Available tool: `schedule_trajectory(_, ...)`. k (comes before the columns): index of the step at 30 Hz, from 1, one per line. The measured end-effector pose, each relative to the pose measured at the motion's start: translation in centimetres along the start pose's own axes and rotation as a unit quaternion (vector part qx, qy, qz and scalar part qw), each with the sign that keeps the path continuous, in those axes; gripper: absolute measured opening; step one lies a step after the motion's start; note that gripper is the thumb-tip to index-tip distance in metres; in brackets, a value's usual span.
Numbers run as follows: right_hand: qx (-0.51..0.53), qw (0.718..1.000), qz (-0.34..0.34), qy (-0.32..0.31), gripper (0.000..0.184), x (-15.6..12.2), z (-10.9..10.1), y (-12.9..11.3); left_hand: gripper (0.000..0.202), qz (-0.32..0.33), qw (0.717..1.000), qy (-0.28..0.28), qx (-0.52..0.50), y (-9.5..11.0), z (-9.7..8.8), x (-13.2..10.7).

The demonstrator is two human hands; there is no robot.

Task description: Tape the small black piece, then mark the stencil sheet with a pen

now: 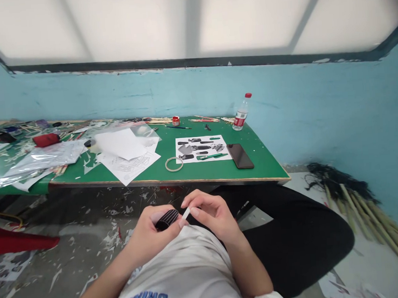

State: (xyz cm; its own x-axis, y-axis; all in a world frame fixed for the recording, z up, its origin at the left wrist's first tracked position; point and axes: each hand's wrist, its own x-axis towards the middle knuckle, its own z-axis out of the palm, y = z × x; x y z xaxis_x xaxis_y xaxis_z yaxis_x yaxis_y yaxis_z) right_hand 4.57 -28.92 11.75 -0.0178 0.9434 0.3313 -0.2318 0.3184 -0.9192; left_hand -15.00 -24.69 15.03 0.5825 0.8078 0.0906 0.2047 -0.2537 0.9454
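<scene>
Above my lap, my left hand [150, 232] is closed around a small black piece with thin white stripes [167, 219]. Part of this piece is hidden by the palm and fingers. A short white strip [186, 213] spans the gap between the two hands. The thumb tip of my left hand touches its lower end, while my right hand [215, 213] pinches the upper end between thumb and fingers. Beyond them, on the green table [207, 172], lies a sheet with printed black shapes [202, 144]. A roll of tape [174, 164] rests by its lower left corner.
A dark phone [240, 156] lies right of the sheet, and a red-capped bottle [242, 112] stands behind it. Papers [125, 147], plastic bags [46, 157] and a small red jar [175, 120] occupy the table. Long stalks [374, 218] lie on the floor at right.
</scene>
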Motion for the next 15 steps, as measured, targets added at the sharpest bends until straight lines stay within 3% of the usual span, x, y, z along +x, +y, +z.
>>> schedule_trajectory(11, -0.02, 0.999, -0.024, -0.015, 0.013, 0.24, -0.46, -0.01, 0.036, -0.002, 1.0, -0.014, 0.008, -0.43, -0.14, -0.1)
schedule_trajectory(15, -0.061, 0.997, -0.05, -0.005, 0.02, 0.43, -0.53, 0.13, 0.04, 0.02, 0.999, -0.019, 0.024, -0.85, -0.56, 0.0)
